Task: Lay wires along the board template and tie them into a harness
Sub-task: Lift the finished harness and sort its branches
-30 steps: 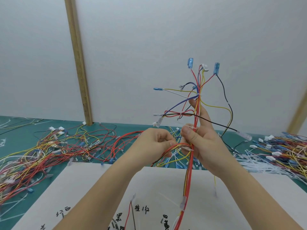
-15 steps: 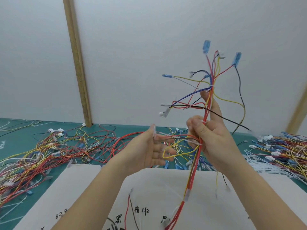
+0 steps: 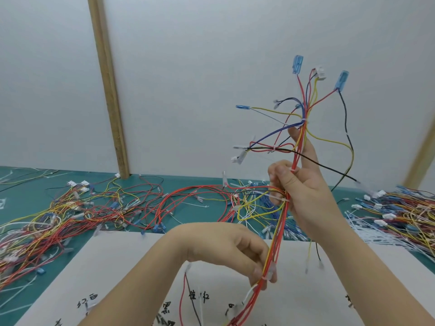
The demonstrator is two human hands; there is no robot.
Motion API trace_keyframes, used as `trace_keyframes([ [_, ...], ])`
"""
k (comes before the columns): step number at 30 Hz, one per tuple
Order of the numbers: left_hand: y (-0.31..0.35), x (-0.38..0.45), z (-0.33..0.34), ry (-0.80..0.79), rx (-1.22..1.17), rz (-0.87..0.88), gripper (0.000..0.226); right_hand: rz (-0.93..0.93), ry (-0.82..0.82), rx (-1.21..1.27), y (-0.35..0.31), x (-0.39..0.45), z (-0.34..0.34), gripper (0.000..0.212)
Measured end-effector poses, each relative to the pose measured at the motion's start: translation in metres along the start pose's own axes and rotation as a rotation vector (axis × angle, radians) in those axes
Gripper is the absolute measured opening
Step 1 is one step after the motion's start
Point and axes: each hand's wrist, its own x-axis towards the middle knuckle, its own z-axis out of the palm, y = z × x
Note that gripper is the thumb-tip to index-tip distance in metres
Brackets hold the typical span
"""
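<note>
A tied wire harness (image 3: 297,161) of red, yellow, blue and black wires stands upright in the air at centre right, with blue and white connectors fanning out at its top. My right hand (image 3: 303,191) grips its trunk about halfway up, index finger stretched along the wires. My left hand (image 3: 237,250) is lower, pinching the trunk at a white cable tie (image 3: 267,275). The lower end of the harness runs off the bottom edge. The white board template (image 3: 131,262) with black handwritten labels lies beneath both hands.
Loose coloured wires (image 3: 70,212) are heaped on the green mat (image 3: 23,191) at left and centre. At right lies another pile of wires (image 3: 404,210) and white cable ties (image 3: 381,236). A white wall with a wooden strip (image 3: 108,88) stands behind.
My left hand has dropped from beside the right hand down the trunk and now pinches it at a cable tie. My right hand still holds the harness, shifted slightly.
</note>
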Motion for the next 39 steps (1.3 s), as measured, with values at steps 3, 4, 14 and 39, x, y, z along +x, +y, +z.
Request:
trace_keyframes([
  [3,0.0,0.004,0.004,0.033,0.056,-0.047,0.022,0.009,0.007,-0.008,0.0,0.0,-0.001,0.055],
  [4,-0.001,0.005,0.004,0.061,0.086,-0.063,0.023,0.015,0.001,-0.012,0.0,-0.001,-0.001,0.055],
  [14,-0.012,0.016,0.011,0.215,0.286,-0.136,0.014,0.039,-0.048,-0.054,0.0,-0.003,0.004,0.048],
  [39,0.0,0.005,-0.015,0.49,-0.99,0.636,0.039,0.531,-0.152,-0.265,0.001,-0.01,0.018,0.034],
])
